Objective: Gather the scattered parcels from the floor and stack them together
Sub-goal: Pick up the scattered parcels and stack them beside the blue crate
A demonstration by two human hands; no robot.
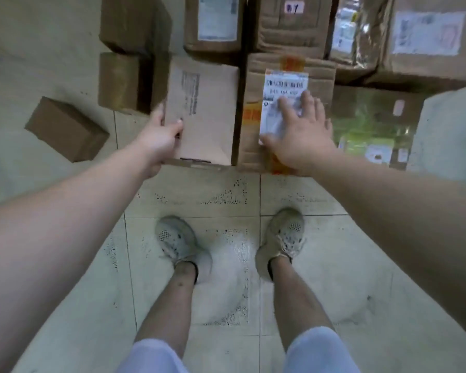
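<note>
Now, left hand (159, 137) gripping plain box (207, 111) edge, right hand (299, 135) fingers spread flat on labelled box (253, 84)

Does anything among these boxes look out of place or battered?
Yes. A small brown box lies alone at the left, askew from the rows. The pen-marked carton at the top has crumpled, dented sides. The flat parcel the left hand grips is just being handled.

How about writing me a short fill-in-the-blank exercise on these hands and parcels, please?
The left hand grips the plain box by its ____ edge.
The right hand lies flat on a white ____ on the taped box.
The small box lies apart on the tiled ____.
Missing: left; label; floor.
</note>
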